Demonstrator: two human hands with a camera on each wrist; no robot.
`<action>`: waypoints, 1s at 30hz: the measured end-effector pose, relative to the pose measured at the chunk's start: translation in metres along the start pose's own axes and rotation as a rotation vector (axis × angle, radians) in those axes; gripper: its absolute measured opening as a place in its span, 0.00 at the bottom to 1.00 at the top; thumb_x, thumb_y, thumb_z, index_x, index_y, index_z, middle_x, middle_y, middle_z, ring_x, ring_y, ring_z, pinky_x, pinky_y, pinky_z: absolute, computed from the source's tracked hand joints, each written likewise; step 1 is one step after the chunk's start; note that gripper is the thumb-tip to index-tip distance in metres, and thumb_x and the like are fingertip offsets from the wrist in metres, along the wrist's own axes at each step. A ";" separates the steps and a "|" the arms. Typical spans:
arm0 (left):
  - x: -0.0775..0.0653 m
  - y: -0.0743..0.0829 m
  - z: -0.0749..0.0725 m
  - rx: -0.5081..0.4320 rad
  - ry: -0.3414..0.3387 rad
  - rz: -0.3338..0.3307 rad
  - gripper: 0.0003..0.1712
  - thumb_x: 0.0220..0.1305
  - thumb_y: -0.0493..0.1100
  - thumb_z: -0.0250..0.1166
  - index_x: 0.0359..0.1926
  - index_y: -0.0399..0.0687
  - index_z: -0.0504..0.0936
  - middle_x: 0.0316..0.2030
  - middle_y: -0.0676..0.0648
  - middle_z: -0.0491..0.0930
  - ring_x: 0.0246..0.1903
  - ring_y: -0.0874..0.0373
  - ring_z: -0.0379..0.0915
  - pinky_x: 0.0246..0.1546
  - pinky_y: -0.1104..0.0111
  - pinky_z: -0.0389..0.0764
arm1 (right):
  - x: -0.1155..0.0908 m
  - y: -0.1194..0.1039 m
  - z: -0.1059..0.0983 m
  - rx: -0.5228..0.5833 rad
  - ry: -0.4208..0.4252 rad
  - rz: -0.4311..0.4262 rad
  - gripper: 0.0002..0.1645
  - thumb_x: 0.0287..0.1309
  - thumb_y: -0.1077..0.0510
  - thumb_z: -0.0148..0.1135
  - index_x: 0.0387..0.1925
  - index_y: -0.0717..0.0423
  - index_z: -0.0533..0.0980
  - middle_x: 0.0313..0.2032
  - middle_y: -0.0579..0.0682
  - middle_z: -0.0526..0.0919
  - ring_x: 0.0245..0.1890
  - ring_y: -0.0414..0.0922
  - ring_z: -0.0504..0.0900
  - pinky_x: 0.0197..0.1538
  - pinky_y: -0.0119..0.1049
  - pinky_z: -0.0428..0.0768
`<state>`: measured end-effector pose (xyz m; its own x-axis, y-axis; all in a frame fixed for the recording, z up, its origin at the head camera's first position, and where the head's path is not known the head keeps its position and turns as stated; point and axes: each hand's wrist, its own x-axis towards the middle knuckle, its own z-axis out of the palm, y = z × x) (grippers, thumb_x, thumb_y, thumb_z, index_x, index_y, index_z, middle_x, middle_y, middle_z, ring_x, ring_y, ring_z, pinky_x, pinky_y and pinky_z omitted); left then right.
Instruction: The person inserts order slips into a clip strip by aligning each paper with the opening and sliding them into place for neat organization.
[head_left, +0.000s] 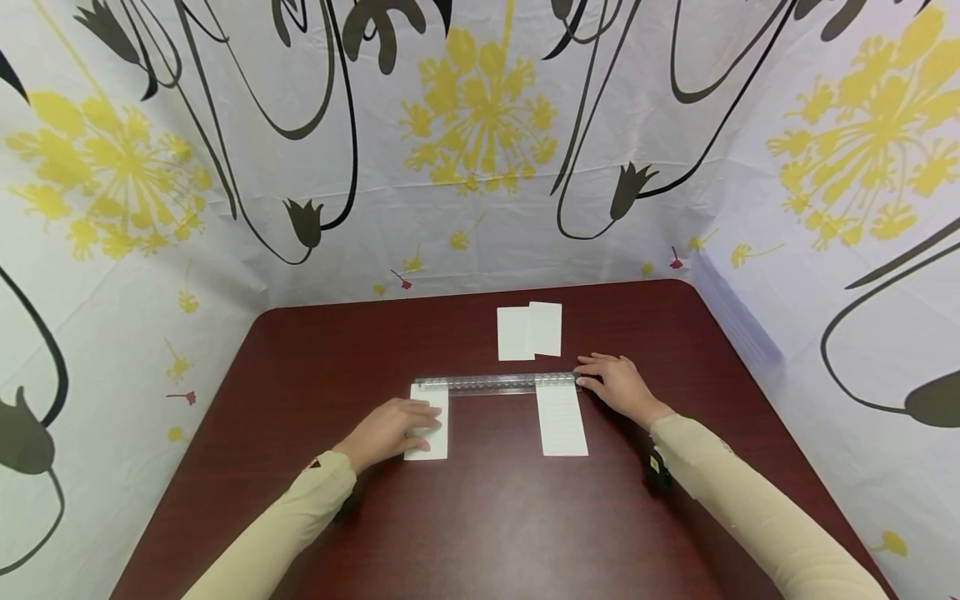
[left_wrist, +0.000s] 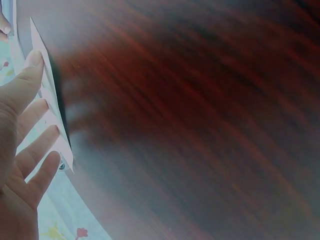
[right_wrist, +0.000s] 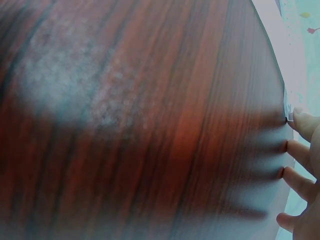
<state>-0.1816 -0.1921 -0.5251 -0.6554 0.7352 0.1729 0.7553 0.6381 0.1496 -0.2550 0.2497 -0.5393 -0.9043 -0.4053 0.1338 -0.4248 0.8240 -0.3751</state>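
Note:
A clear ruler [head_left: 491, 384] lies crosswise on the table, over the top ends of two white paper cards. My left hand [head_left: 394, 431] rests on the left card [head_left: 437, 446], its fingers spread and relaxed. In the left wrist view, thumb and fingers touch that card [left_wrist: 49, 82], which has a dark shadow along its edge. The right card [head_left: 562, 423] shows faint lines. Beside it, my right hand [head_left: 618, 388] touches the ruler's right end with the thumb. In the right wrist view the other fingers [right_wrist: 297, 181] are spread, with fingertips at the tabletop.
Two more white cards [head_left: 515, 335] overlap on the table beyond the ruler. The dark red-brown table [head_left: 495, 525] has rounded far corners. Patterned cloth [head_left: 480, 225] with flowers hangs around its back and sides.

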 end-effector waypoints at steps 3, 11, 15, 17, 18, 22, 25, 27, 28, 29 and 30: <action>0.001 0.002 -0.001 -0.010 -0.002 0.001 0.25 0.56 0.54 0.72 0.52 0.50 0.86 0.58 0.49 0.83 0.61 0.51 0.77 0.61 0.55 0.77 | 0.000 -0.001 0.000 -0.001 0.005 -0.003 0.21 0.66 0.53 0.62 0.58 0.54 0.80 0.64 0.58 0.77 0.69 0.61 0.70 0.68 0.71 0.59; 0.002 0.002 0.002 -0.008 0.007 -0.003 0.24 0.55 0.54 0.72 0.51 0.51 0.86 0.58 0.49 0.83 0.61 0.51 0.77 0.60 0.55 0.77 | 0.000 -0.001 -0.001 -0.001 -0.002 -0.001 0.21 0.66 0.53 0.61 0.58 0.55 0.79 0.65 0.58 0.77 0.69 0.61 0.70 0.69 0.71 0.58; 0.002 0.002 0.004 0.000 0.013 0.000 0.23 0.55 0.54 0.72 0.51 0.51 0.86 0.58 0.49 0.83 0.60 0.51 0.78 0.60 0.55 0.78 | -0.001 -0.001 -0.002 -0.005 -0.001 -0.002 0.21 0.66 0.53 0.61 0.58 0.55 0.80 0.65 0.58 0.77 0.69 0.61 0.70 0.68 0.71 0.58; 0.002 0.002 0.004 0.000 0.008 -0.005 0.23 0.55 0.54 0.72 0.51 0.51 0.86 0.58 0.49 0.83 0.61 0.51 0.77 0.60 0.55 0.77 | 0.000 -0.001 -0.002 -0.004 0.001 -0.002 0.21 0.66 0.53 0.61 0.58 0.55 0.80 0.64 0.58 0.77 0.69 0.61 0.70 0.68 0.71 0.59; 0.002 0.002 0.003 -0.001 0.005 -0.008 0.24 0.55 0.54 0.72 0.51 0.51 0.86 0.58 0.49 0.83 0.61 0.51 0.77 0.60 0.55 0.77 | 0.000 -0.001 -0.002 -0.004 0.002 -0.002 0.21 0.66 0.53 0.61 0.58 0.55 0.80 0.64 0.58 0.77 0.69 0.61 0.70 0.68 0.71 0.59; 0.002 0.003 0.002 0.001 -0.002 -0.013 0.24 0.55 0.54 0.72 0.52 0.51 0.86 0.59 0.49 0.82 0.61 0.51 0.77 0.61 0.54 0.77 | 0.000 -0.001 -0.001 0.001 0.003 0.000 0.21 0.66 0.53 0.61 0.58 0.55 0.80 0.64 0.57 0.77 0.69 0.61 0.70 0.68 0.71 0.59; 0.003 0.003 0.002 -0.001 -0.011 -0.016 0.24 0.56 0.55 0.71 0.52 0.52 0.86 0.59 0.50 0.82 0.61 0.51 0.77 0.61 0.55 0.77 | 0.000 0.000 0.000 0.002 0.005 -0.002 0.21 0.66 0.53 0.61 0.58 0.55 0.80 0.64 0.58 0.77 0.69 0.61 0.70 0.68 0.71 0.59; 0.004 0.003 0.003 0.001 -0.016 -0.011 0.23 0.57 0.55 0.70 0.52 0.52 0.86 0.59 0.50 0.82 0.61 0.51 0.77 0.62 0.55 0.77 | 0.000 0.000 0.000 0.003 0.008 -0.001 0.21 0.66 0.53 0.62 0.57 0.55 0.80 0.64 0.58 0.77 0.69 0.61 0.70 0.68 0.71 0.59; 0.005 0.003 0.003 -0.005 -0.019 -0.011 0.24 0.57 0.55 0.70 0.52 0.53 0.86 0.59 0.50 0.82 0.61 0.52 0.77 0.62 0.55 0.77 | 0.000 0.000 0.001 0.002 0.009 -0.002 0.21 0.66 0.53 0.62 0.57 0.55 0.80 0.64 0.58 0.77 0.69 0.62 0.70 0.68 0.71 0.59; 0.005 0.004 0.004 -0.005 -0.018 -0.008 0.23 0.57 0.55 0.70 0.53 0.53 0.86 0.59 0.50 0.82 0.61 0.52 0.77 0.62 0.56 0.77 | 0.000 0.000 0.001 0.000 0.010 -0.004 0.21 0.65 0.53 0.62 0.57 0.55 0.80 0.64 0.58 0.77 0.69 0.62 0.70 0.68 0.71 0.59; 0.006 0.004 0.004 -0.003 -0.014 -0.002 0.24 0.57 0.55 0.70 0.53 0.52 0.86 0.59 0.50 0.82 0.61 0.52 0.77 0.62 0.56 0.77 | 0.000 0.000 0.001 0.000 0.010 -0.005 0.21 0.65 0.53 0.62 0.57 0.55 0.80 0.64 0.58 0.77 0.69 0.62 0.70 0.68 0.71 0.59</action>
<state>-0.1826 -0.1845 -0.5276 -0.6571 0.7369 0.1586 0.7537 0.6392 0.1528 -0.2549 0.2495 -0.5407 -0.9027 -0.4050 0.1451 -0.4290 0.8222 -0.3741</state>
